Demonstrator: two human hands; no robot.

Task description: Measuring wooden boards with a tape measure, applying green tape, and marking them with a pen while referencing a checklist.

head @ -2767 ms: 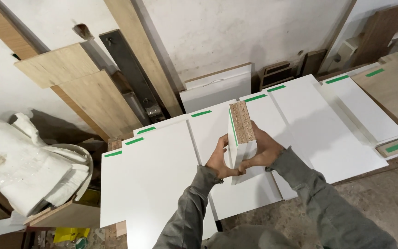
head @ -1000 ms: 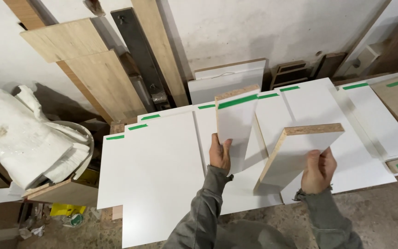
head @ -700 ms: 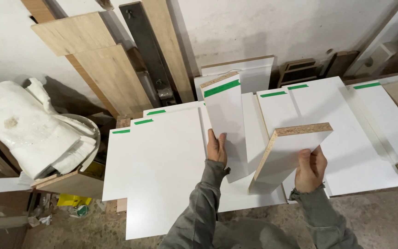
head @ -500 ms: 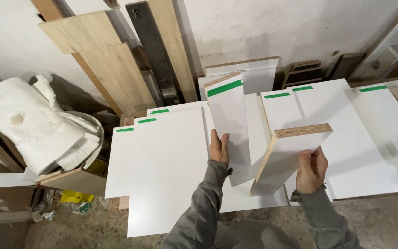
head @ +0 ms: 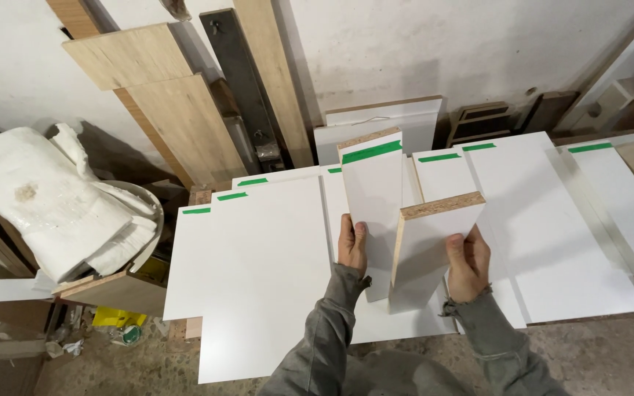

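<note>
Head view: left hand (head: 352, 246) grips the edge of a narrow white panel (head: 373, 198) with green tape on top, held upright; right hand (head: 467, 262) clasps a second white panel (head: 427, 246) (raw chipboard edge showing), tilted just beside it. Both hover above white boards (head: 266, 257) laid flat. The panels seem mid-sorting; setting one down needs a steady, level lowering.

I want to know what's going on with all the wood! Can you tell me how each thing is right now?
Left hand: gripping the taped board.
Right hand: gripping the bare-edged board.
Taped board: held up on end, green tape near its top.
Bare-edged board: held tilted, raw chipboard edge on top.
White panels: lying flat, overlapping, green tape at far ends.
Wooden planks: leaning against the wall.
White roll: lying on its side, crumpled.
</note>
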